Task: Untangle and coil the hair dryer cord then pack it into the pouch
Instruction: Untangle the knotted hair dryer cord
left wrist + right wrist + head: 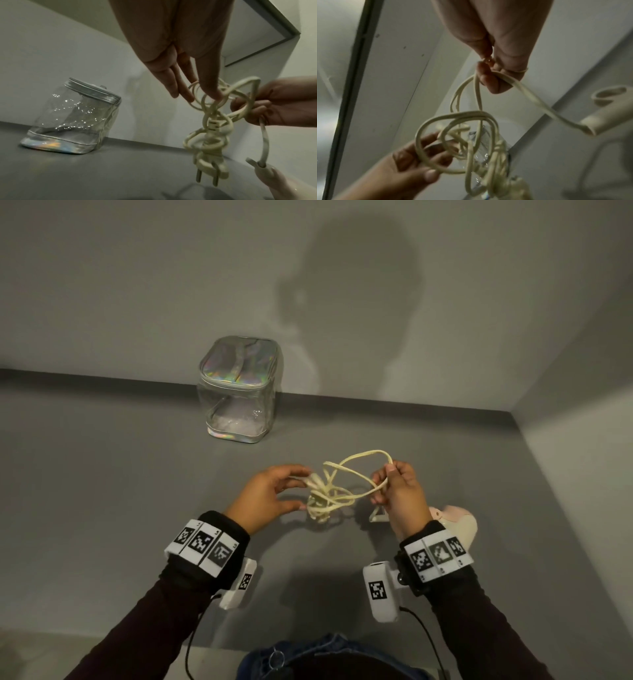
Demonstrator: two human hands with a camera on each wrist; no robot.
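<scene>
A flat grey table (120, 491) meets a pale grey wall (171, 285) at the back and another on the right, and a big shadow (359, 302) of the person falls on the back wall. The clear pouch (239, 392) with its shiny lid zipped stands at the back against the wall, well apart from the hands. The cream cord (337, 491) is a knotted bunch held up over the table between both hands, its plug (211, 169) hanging low. The right hand (400, 491) pinches a loop with bent fingers. The left hand (267, 494) has straight fingers close together, thumb apart, tips touching the bunch. The pink dryer (455, 520) lies mostly hidden behind the right wrist. Both wrist views are blurry, so the knots are hard to follow
</scene>
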